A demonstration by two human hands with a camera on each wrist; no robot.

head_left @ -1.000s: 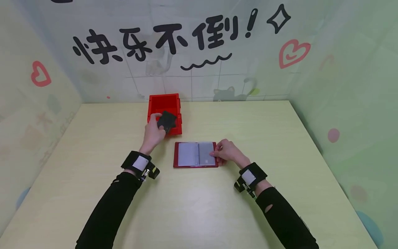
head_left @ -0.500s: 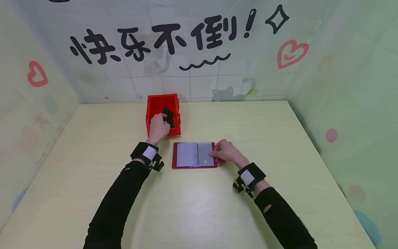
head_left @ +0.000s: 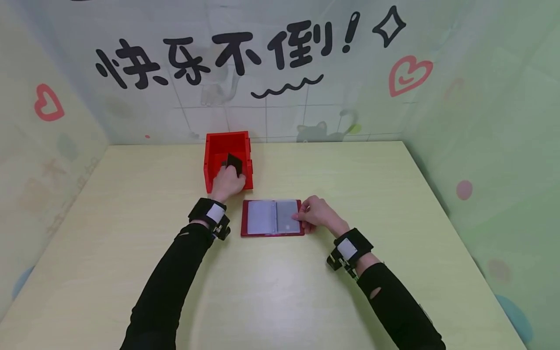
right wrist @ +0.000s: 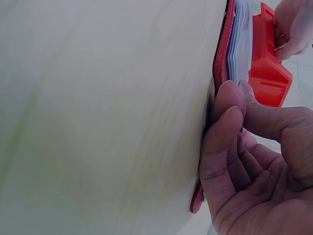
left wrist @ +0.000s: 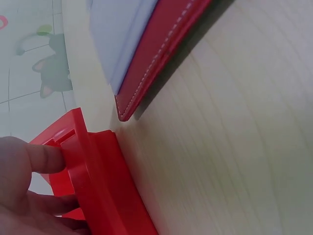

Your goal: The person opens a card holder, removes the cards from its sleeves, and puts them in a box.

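Observation:
My left hand (head_left: 226, 183) reaches over the near wall into the red plastic bin (head_left: 210, 155), fingers around a dark, flat card-like piece (head_left: 235, 164) that stands tilted inside. In the left wrist view, the bin's wall (left wrist: 105, 181) hides the fingertips and the piece. A small album (head_left: 262, 217) with a red stitched cover and translucent sleeve pages lies open in front of the bin. At its right edge my right hand (head_left: 320, 214) pinches the page and cover, thumb on top; the right wrist view shows thumb and fingers (right wrist: 222, 137) meeting at the page stack.
The pale wooden table (head_left: 271, 287) meets a printed backdrop (head_left: 280, 116) at the back and on both sides. Both wrists wear black straps with small cameras, the left strap (head_left: 207, 212) close in front of the bin.
My left hand has lowered the dark piece from above the bin's near edge into it, moving slightly right. The right hand keeps its pinch at the album's edge.

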